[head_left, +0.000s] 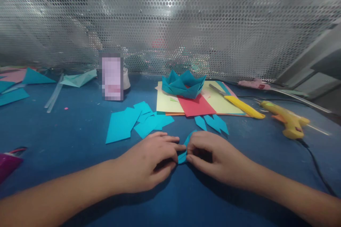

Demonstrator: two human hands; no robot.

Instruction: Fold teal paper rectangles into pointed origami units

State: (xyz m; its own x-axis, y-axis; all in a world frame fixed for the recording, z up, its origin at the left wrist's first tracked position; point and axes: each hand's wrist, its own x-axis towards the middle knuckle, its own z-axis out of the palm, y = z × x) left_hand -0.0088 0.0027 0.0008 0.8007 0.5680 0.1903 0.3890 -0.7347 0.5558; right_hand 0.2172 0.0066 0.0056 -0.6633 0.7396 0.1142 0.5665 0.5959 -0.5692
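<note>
Between my hands, low at the middle of the view, is a small folded piece of blue paper (pixel 182 157), partly hidden by my fingers. My left hand (pixel 153 161) has its fingers bent together at the paper's left side. With thumb and forefinger, my right hand (pixel 215 156) pinches the paper's right edge. Loose blue paper pieces (pixel 119 126) lie just beyond my left hand. Several small pointed folded blue papers (pixel 213 123) lie beyond my right hand. Farther back, a folded blue paper form with pointed tips (pixel 183 85) sits on stacked coloured sheets (pixel 166 99) and a red paper (pixel 197 105).
A yellow utility knife (pixel 243 106) lies across the stack's right edge, blade out. Right of it are a yellow glue gun (pixel 286 117) with a black cord and a pink tool (pixel 254 84). Clear glue sticks (pixel 54 94) lie left. A perforated metal panel (pixel 170 25) closes the back.
</note>
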